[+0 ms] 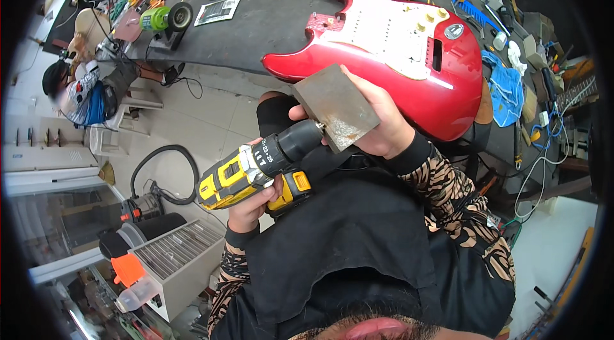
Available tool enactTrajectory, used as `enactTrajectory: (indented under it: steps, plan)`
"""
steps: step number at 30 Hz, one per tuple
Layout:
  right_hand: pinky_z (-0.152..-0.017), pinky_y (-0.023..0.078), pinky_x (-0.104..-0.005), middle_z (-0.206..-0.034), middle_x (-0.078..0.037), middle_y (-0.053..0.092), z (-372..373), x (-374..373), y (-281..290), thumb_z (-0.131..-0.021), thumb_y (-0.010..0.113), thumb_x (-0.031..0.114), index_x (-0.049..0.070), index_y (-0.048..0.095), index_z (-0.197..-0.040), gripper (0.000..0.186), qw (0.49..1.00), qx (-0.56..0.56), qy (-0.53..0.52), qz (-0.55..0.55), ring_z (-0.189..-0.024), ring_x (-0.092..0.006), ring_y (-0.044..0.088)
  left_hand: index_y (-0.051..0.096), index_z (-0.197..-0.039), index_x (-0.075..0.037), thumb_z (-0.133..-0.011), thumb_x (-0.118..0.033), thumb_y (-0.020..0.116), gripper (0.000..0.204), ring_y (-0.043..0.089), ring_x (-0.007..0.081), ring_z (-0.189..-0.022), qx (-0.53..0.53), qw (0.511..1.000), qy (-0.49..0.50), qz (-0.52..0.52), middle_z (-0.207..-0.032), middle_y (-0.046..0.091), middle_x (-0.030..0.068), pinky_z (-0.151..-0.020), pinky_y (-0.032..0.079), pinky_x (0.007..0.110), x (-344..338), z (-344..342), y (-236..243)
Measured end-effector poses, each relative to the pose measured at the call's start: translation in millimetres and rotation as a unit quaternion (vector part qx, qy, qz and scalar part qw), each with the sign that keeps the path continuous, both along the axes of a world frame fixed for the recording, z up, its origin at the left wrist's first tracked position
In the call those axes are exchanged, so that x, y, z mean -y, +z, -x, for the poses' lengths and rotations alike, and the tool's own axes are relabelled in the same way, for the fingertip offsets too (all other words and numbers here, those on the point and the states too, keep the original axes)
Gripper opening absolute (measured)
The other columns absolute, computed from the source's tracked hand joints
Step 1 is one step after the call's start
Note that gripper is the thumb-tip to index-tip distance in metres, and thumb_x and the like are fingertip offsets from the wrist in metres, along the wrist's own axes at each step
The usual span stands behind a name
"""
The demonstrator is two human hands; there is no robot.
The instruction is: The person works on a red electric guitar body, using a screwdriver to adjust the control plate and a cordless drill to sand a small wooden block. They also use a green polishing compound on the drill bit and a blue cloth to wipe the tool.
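Observation:
My left hand (251, 207) is closed around the grip of a yellow and black cordless drill (225, 180), whose chuck points up and to the right. A short bit in the chuck meets, or comes very close to, the lower left part of a flat grey block (336, 103), which has a pale scuffed patch near that end. My right hand (387, 124) grips this block from its right side, with fingers behind it. Just beyond the block, a glossy red electric guitar body (457, 100) with a white pickguard and cream knobs lies on the workbench.
The dark workbench (268, 33) bears a green bench grinder (160, 18), a blue comb (476, 14), a blue cloth (504, 89) and many hand tools. Another person (80, 94) sits at the far left. A vacuum hose (192, 164) and a slatted grey box (182, 257) stand lower left.

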State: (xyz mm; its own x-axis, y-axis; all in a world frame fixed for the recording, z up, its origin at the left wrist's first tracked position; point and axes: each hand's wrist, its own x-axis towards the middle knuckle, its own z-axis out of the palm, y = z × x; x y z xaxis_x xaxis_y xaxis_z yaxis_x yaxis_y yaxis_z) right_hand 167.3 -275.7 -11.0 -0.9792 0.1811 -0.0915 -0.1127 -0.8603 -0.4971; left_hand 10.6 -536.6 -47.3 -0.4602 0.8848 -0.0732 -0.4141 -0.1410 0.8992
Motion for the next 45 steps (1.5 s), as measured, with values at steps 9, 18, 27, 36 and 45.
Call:
enactTrajectory:
  steps: [9, 18, 27, 36, 45]
  plan:
    - [-0.083, 0.066, -0.0358, -0.14, -0.025, 0.075, 13.2, 6.3, -15.8, -0.122, 0.03, 0.053, 0.005, 0.06, -0.157, 0.066, 0.999, 0.009, 0.022, 0.026, -0.113, -0.027, 0.079, 0.047, -0.161, -0.001, -0.088, -0.024, 0.086, 0.085, 0.054, 0.0139, -0.056, -0.024, 0.998, 0.057, 0.01, -0.082, 0.064, 0.0078, -0.058, 0.047, 0.032, 10.1, -14.0, -7.7]
    - [-0.086, 0.065, -0.0379, -0.138, -0.024, 0.076, 16.7, 1.6, -22.5, -0.123, 0.029, 0.053, 0.004, 0.06, -0.157, 0.068, 1.0, 0.006, -0.005, 0.016, -0.114, -0.0264, 0.078, 0.05, -0.158, -0.002, -0.089, -0.023, 0.083, 0.079, 0.054, 0.014, -0.057, -0.035, 0.997, 0.061, 0.02, -0.081, 0.062, 0.0075, -0.061, 0.048, 0.032, 5.8, -9.1, -6.1]
    - [-0.101, 0.06, -0.0401, -0.135, -0.024, 0.077, 15.7, -2.4, -32.1, -0.123, 0.026, 0.055, 0.0, 0.06, -0.156, 0.072, 0.998, 0.02, -0.063, -0.024, -0.118, -0.0279, 0.077, 0.057, -0.152, 0.0, -0.089, -0.024, 0.083, 0.072, 0.054, 0.0142, -0.058, -0.025, 0.998, 0.028, 0.052, -0.082, 0.064, 0.0084, -0.063, 0.049, 0.032, -3.9, 13.3, -10.6]
    - [-0.11, 0.057, -0.0414, -0.139, -0.019, 0.074, 22.9, -2.3, -36.5, -0.124, 0.028, 0.055, -0.001, 0.06, -0.155, 0.071, 0.993, 0.044, -0.094, -0.064, -0.125, -0.0277, 0.074, 0.044, -0.166, -0.002, -0.087, -0.015, 0.084, 0.089, 0.058, 0.0149, -0.063, -0.026, 0.996, 0.022, 0.087, -0.089, 0.067, 0.0115, -0.065, 0.05, 0.032, 4.9, 27.5, -14.7]
    - [-0.11, 0.056, -0.0398, -0.144, -0.014, 0.07, 26.4, 4.9, -33.1, -0.124, 0.031, 0.056, 0.002, 0.056, -0.158, 0.068, 0.984, 0.069, -0.088, -0.136, -0.128, -0.0226, 0.07, 0.044, -0.166, -0.004, -0.085, -0.01, 0.085, 0.091, 0.059, 0.0142, -0.065, -0.032, 0.99, 0.05, 0.128, -0.092, 0.069, 0.0112, -0.065, 0.049, 0.029, 15.0, 25.5, -9.3]
